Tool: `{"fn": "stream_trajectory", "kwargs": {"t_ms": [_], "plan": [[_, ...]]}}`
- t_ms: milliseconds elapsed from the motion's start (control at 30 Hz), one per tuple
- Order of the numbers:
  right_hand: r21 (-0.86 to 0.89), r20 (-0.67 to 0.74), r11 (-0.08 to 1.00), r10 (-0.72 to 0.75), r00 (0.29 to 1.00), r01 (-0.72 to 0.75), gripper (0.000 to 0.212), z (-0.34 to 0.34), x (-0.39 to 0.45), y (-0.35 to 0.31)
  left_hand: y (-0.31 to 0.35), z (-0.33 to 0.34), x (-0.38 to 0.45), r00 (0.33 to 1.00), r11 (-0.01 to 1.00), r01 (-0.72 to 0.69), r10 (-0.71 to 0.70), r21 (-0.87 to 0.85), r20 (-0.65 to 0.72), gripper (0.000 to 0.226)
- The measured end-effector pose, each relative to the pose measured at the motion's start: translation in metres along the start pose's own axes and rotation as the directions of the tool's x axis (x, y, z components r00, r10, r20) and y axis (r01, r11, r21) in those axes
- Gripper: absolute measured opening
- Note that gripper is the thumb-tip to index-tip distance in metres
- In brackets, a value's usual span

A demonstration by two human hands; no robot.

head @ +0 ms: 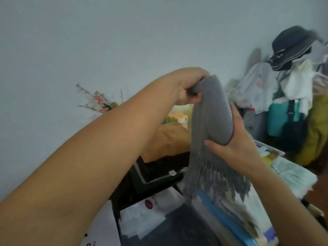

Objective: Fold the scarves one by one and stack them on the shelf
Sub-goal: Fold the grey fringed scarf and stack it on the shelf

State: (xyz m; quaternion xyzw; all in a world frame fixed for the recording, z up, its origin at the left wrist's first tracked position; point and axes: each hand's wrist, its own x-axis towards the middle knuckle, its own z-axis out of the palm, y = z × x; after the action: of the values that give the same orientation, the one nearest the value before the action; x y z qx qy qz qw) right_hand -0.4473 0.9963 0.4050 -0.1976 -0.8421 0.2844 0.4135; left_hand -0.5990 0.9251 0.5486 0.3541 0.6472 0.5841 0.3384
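A grey knitted scarf with a long fringe hangs folded over in the air at the middle of the head view. My left hand grips its top fold from above. Lower on the right side of the scarf, my right hand cups the bundle, fingers wrapped under its folded part. The fringe dangles below my right hand over a blue-edged stack. No shelf is recognisable in view.
A black box and a tan cloth heap lie below the scarf. Papers and a blue-edged stack sit at lower right. A rack of clothes, bags and a dark hat fills the right. Artificial flowers stand against the pale wall.
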Motion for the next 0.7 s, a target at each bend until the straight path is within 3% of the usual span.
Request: {"fn": "stream_trajectory", "kwargs": {"t_ms": [133, 200, 300, 367, 500, 700], "plan": [[-0.232, -0.057, 0.971, -0.074, 0.996, 0.059, 0.091, -0.020, 0.089, 0.038, 0.020, -0.005, 0.043, 0.990, 0.987, -0.088, 0.072, -0.136, -0.120, 0.018], [-0.360, -0.063, 0.910, -0.245, 0.967, 0.207, 0.069, -0.005, 0.129, 0.058, 0.009, -0.025, 0.062, 0.975, 0.984, -0.076, 0.040, -0.161, -0.217, 0.015], [-0.473, -0.006, 0.746, -0.535, 0.845, 0.469, 0.046, 0.044, 0.163, 0.087, -0.031, -0.062, 0.081, 0.930, 0.986, 0.015, -0.075, -0.168, -0.361, 0.026], [-0.491, 0.091, 0.649, -0.625, 0.776, 0.580, 0.038, 0.089, 0.163, 0.106, -0.070, -0.080, 0.081, 0.878, 0.978, 0.078, -0.158, -0.191, -0.452, 0.046], [-0.431, 0.288, 0.495, -0.717, 0.635, 0.755, 0.026, 0.153, 0.140, 0.135, -0.145, -0.101, 0.070, 0.762, 0.916, 0.133, -0.338, -0.377, -0.552, 0.044], [-0.448, 0.196, 0.542, -0.716, 0.670, 0.711, 0.024, 0.148, 0.161, 0.109, -0.154, -0.115, 0.069, 0.705, 0.911, -0.027, -0.275, -0.412, -0.654, 0.040]]}}
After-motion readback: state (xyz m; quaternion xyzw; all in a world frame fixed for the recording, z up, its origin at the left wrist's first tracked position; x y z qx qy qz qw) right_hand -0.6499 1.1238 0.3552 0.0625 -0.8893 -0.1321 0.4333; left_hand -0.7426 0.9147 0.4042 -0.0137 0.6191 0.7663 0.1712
